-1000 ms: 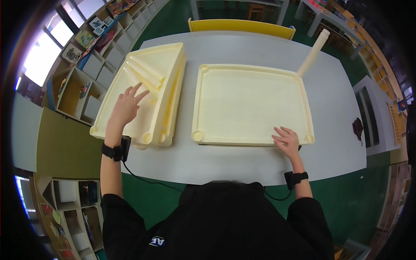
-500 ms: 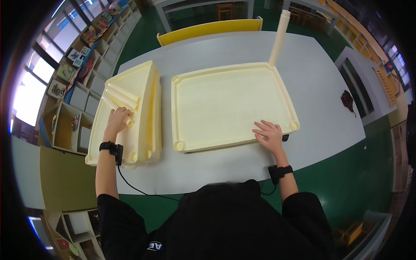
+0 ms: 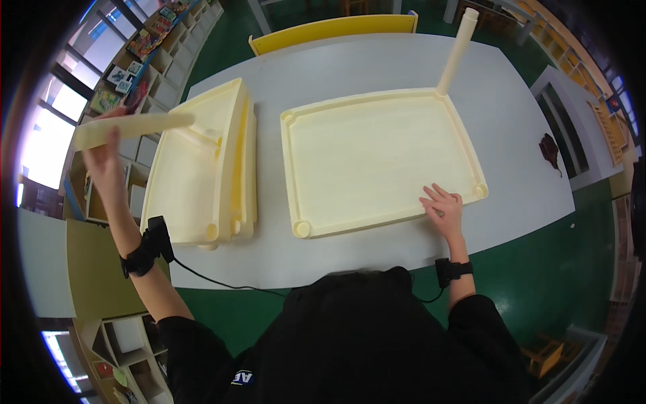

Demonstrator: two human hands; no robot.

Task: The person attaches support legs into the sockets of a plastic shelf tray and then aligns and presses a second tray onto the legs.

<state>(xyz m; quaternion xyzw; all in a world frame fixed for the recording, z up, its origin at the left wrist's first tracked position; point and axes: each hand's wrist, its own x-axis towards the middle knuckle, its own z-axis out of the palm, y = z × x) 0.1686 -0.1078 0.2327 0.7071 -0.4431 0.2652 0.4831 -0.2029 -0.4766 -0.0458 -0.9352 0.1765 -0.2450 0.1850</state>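
My left hand [image 3: 104, 158] is closed round a long cream plastic tube [image 3: 151, 123], raised above the left side of a stack of cream trays [image 3: 182, 185]. The tube is slightly blurred and lies nearly level. At least one more tube [image 3: 200, 140] rests in the top tray of that stack. A single cream tray [image 3: 377, 161] with round corner sockets lies flat on the grey table. From its far right corner rises a cream tube [image 3: 458, 54], standing upright. My right hand [image 3: 444, 209] rests at this tray's near right edge, its fingers apart and holding nothing.
The grey table [image 3: 525, 182] carries a dark brown leaf-like object [image 3: 550, 151] on its right side. A yellow bench back [image 3: 333, 32] stands beyond the far edge. Shelves [image 3: 158, 87] line the left. A black cable [image 3: 222, 281] trails from my left wristband.
My left hand has lifted a tube out of the stacked top tray, up and to the left. My right hand stays at the single tray's near edge. The whole view has shifted slightly.
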